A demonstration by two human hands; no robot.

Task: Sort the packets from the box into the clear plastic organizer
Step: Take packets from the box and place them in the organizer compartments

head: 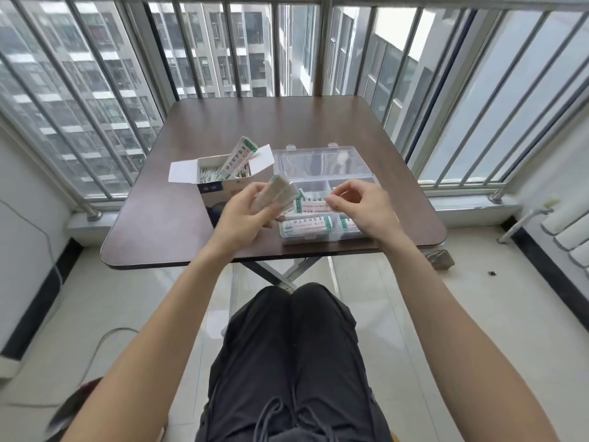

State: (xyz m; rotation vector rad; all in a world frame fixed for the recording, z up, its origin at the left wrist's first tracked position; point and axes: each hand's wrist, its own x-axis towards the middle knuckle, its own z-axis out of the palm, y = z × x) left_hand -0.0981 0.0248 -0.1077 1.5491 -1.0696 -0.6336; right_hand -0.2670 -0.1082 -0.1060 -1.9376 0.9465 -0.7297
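Packets (276,194) are sitting gripped in our left hand (243,215); our right hand (360,208), fingers curled, is hovering over the organizer (322,232); whether it is pinching anything, we cannot tell.

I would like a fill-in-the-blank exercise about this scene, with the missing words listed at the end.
1. The left hand holds a stack of ____.
2. The cardboard box stands to the ____ of the clear organizer.
3. The organizer's lid is ____.
4. The right hand hovers over the ____.

Missing words: packets; left; open; organizer
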